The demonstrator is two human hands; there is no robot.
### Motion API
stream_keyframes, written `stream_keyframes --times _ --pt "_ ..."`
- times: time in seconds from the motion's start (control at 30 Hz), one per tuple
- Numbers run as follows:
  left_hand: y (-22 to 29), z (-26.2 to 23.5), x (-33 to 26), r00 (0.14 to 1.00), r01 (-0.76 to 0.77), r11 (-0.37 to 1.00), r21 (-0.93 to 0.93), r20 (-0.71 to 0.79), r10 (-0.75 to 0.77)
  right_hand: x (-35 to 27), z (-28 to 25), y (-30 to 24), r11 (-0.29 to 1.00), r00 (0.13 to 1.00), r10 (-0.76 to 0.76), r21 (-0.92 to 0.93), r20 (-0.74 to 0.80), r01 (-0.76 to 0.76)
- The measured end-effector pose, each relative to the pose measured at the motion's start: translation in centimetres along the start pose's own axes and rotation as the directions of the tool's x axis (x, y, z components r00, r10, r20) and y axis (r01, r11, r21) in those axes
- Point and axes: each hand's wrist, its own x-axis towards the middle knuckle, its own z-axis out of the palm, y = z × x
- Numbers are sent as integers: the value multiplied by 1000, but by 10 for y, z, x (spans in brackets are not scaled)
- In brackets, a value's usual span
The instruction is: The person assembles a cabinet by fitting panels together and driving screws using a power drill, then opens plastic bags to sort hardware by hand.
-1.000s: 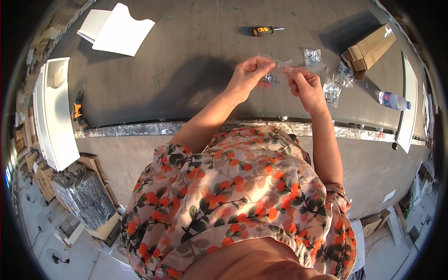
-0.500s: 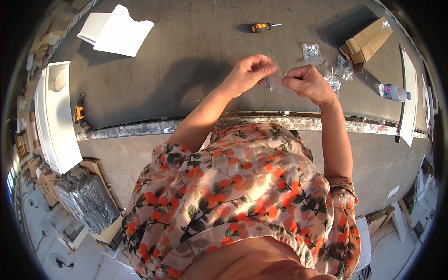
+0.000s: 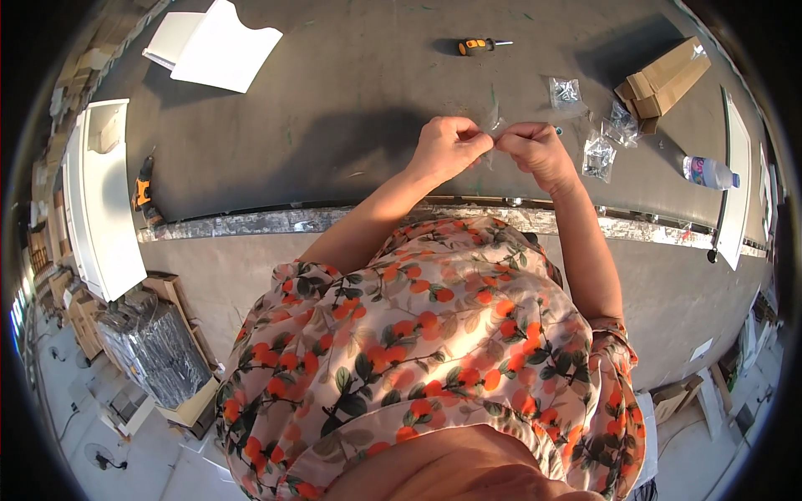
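Observation:
My left hand point(image 3: 451, 152) is closed in a pinch on a small clear plastic bag point(image 3: 494, 123), whose thin film stands up between the two hands. Right beside it, my right hand point(image 3: 541, 155) is curled shut with its fingertips on the same bag. What the bag holds is mostly hidden by the fingers. Just past the right knuckles shows a tiny bluish thing point(image 3: 558, 130), too small to name. Several clear bags of metal hardware point(image 3: 598, 157) lie on the table to the right of my right hand.
On the dark table point(image 3: 359, 75) lie an orange-and-black screwdriver point(image 3: 478, 47), an open cardboard box point(image 3: 668, 77), a water bottle point(image 3: 708, 172) and a long white panel point(image 3: 735, 179). Leftward are white panel pieces point(image 3: 219, 48), a power drill point(image 3: 144, 192) and a white cabinet part point(image 3: 104, 204).
My hands have come closer together over the bag, the right one moving leftward and the left one slightly lower. The view has shifted a little.

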Motion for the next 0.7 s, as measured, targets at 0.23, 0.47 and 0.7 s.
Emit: stream_keyframes --times 0.23,0.47,0.7 --pt "1 3 3 972 -207 925 319 -40 231 -3 7 -1 992 990 -61 -115 -127 47" --pt "-13 13 2 947 -250 888 385 -93 307 9 1 21 967 985 -57 -256 -161 14" --pt "-13 15 0 951 -263 868 422 -38 307 8 -1 31 895 967 -236 -408 -93 179"
